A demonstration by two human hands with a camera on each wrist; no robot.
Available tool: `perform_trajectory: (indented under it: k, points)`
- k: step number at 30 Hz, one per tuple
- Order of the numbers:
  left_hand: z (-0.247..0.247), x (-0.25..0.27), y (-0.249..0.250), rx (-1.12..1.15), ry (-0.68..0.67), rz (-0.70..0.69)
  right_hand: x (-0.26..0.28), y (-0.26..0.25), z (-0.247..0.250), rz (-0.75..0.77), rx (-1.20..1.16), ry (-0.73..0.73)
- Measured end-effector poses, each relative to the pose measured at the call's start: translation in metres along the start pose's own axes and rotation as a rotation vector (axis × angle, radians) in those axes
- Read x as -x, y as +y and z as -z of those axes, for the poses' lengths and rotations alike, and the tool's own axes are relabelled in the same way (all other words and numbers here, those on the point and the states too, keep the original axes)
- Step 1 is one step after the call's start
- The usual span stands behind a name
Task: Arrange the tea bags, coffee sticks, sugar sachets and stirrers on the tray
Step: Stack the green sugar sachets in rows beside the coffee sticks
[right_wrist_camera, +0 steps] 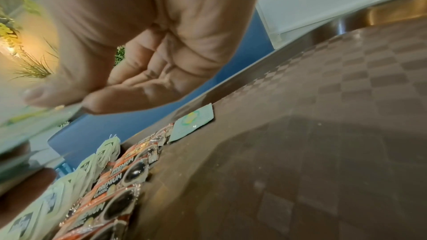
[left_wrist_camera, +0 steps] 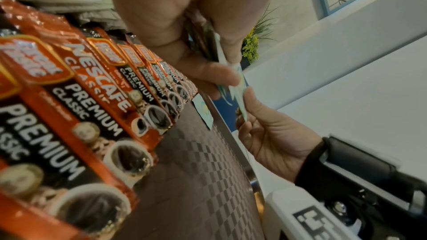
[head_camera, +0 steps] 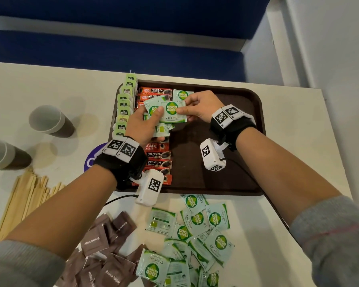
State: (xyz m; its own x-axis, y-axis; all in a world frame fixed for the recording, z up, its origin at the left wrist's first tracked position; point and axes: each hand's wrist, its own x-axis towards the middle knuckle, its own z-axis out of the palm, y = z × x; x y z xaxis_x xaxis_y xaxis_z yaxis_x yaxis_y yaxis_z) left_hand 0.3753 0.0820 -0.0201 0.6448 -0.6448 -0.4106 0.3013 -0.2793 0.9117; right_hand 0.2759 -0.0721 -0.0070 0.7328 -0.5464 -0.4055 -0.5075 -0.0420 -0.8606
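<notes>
Green sugar sachets (head_camera: 170,112) are fanning in the left hand (head_camera: 142,125) above the tray (head_camera: 226,183); the right hand (head_camera: 199,107) is pinching the top one. Slippery packets may be spilling onto coffee sticks (head_camera: 159,158).

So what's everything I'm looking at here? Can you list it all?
tray: one, dark brown, on the white table
tea bags: a row, pale green, tray's left edge
coffee sticks: a column, red and black, beside the tea bags
Coco Sugar sachets: one on the tray, several held, a loose green-white pile near the table's front
Brown Sugar sachets: a brown pile, front left
wooden stirrers: a bundle, far left
paper cups: two, brown, left
left hand: grips a fan of sachets
right hand: pinches the front sachet
</notes>
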Motion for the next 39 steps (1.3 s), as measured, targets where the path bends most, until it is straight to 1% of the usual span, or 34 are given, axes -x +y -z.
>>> perform_trajectory:
  k: [4,6,10,11,13,17,21,25,31,39]
  points:
    - [0.000,0.000,0.000,-0.010,-0.004,-0.001,0.000,0.003,0.005,0.024,-0.062,0.057]
    - [0.002,0.000,0.000,-0.006,0.003,0.014,-0.003,0.005,0.009,0.031,-0.118,0.130]
    - [0.006,-0.002,0.000,0.009,-0.019,0.019,-0.018,0.014,0.020,-0.034,-0.153,0.361]
    - [0.007,-0.002,0.001,0.001,-0.016,0.017,-0.022,0.017,0.022,-0.064,-0.149,0.401]
    - [0.008,-0.003,0.002,-0.011,-0.012,0.009,-0.028,0.023,0.022,-0.126,-0.117,0.431]
    - [0.007,-0.001,0.001,0.012,-0.022,-0.001,-0.034,0.032,0.015,-0.216,-0.103,0.408]
    - [0.007,0.000,0.001,0.028,-0.029,-0.001,-0.038,0.033,0.009,-0.252,-0.090,0.362]
    - [0.008,0.000,0.000,0.030,-0.021,0.001,-0.044,0.033,0.007,-0.283,-0.115,0.356]
    - [0.008,-0.001,-0.001,0.033,-0.026,0.014,-0.051,0.031,0.008,-0.272,-0.085,0.372]
    - [0.006,-0.003,0.000,0.044,-0.029,0.028,-0.056,0.031,0.009,-0.262,-0.016,0.355]
